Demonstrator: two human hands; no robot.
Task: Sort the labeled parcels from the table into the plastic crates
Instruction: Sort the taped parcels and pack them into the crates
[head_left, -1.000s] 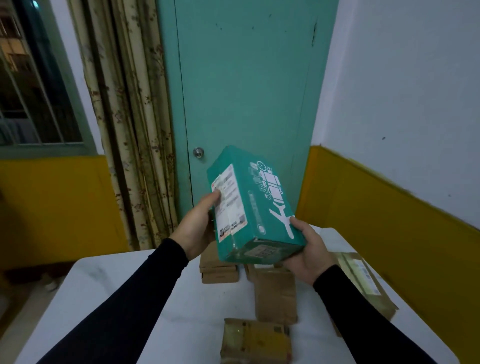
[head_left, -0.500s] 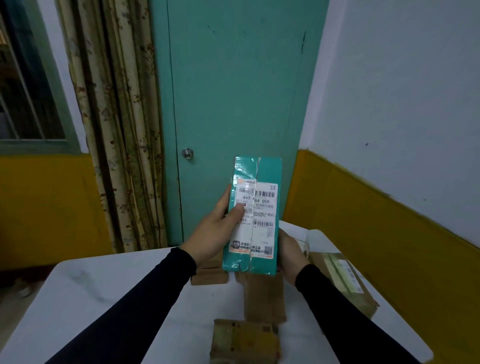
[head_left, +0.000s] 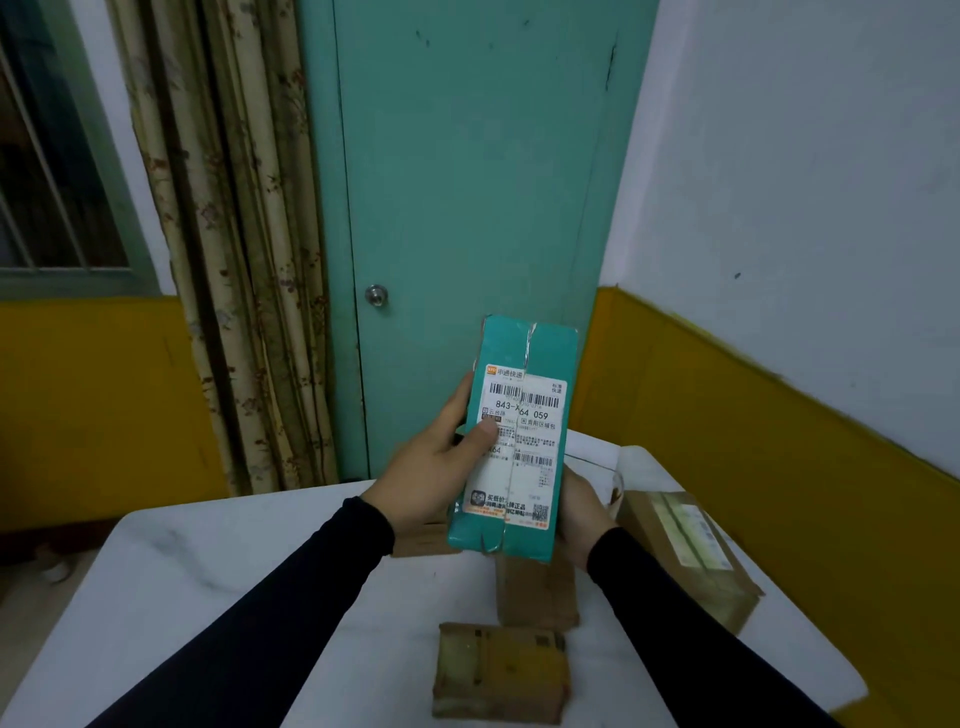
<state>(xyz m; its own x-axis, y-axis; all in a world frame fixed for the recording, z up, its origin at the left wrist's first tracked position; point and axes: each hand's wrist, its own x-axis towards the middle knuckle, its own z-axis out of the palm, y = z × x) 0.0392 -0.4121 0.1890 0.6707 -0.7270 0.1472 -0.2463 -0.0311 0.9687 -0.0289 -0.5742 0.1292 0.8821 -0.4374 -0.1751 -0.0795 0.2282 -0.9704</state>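
I hold a teal parcel (head_left: 540, 353) upright above the white table (head_left: 197, 582), its white shipping label facing me. My left hand (head_left: 431, 467) grips its left edge, thumb pressed on the label. My right hand (head_left: 579, 506) grips the lower right side from behind, mostly hidden by the parcel. Brown cardboard parcels lie on the table: one (head_left: 537, 587) just below the teal parcel, one (head_left: 498, 673) near the front edge, a larger one (head_left: 691, 551) at the right, and one (head_left: 423, 540) partly hidden behind my left hand. No plastic crate is in view.
A teal door (head_left: 467, 182) stands behind the table, with a patterned curtain (head_left: 234, 234) and a window (head_left: 52, 156) to its left. A white and yellow wall (head_left: 779, 312) runs along the table's right side. Bare floor shows at the lower left.
The teal parcel turned from its printed side to upright with the label toward me. My left thumb slid onto the label and my right hand went behind the parcel.
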